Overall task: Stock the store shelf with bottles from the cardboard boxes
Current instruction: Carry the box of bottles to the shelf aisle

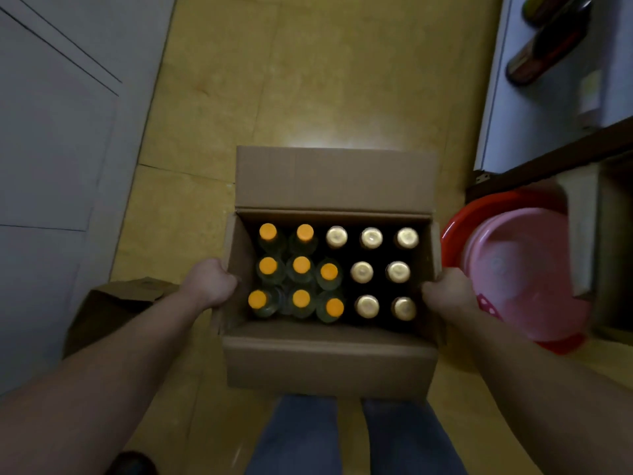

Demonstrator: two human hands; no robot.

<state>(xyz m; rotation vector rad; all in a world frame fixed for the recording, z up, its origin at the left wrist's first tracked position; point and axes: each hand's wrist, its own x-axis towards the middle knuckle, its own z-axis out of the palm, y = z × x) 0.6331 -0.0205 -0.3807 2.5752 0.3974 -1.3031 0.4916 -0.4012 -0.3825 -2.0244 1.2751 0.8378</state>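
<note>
An open cardboard box (329,361) is held in front of me above the yellow floor. Inside stand several clear bottles with orange caps (301,265) on the left and several dark bottles with gold caps (371,238) on the right. My left hand (210,284) grips the box's left wall, fingers curled over its top edge. My right hand (445,296) grips the right wall in the same way. The far flap stands up behind the bottles. A white store shelf (534,108) at the upper right carries dark bottles (544,49) lying in view.
Red and pink plastic basins (520,269) lean against the shelf's base at the right. A second cardboard box (113,306) sits on the floor at the left, beside a grey door or panel (58,138). My legs in jeans show below the box.
</note>
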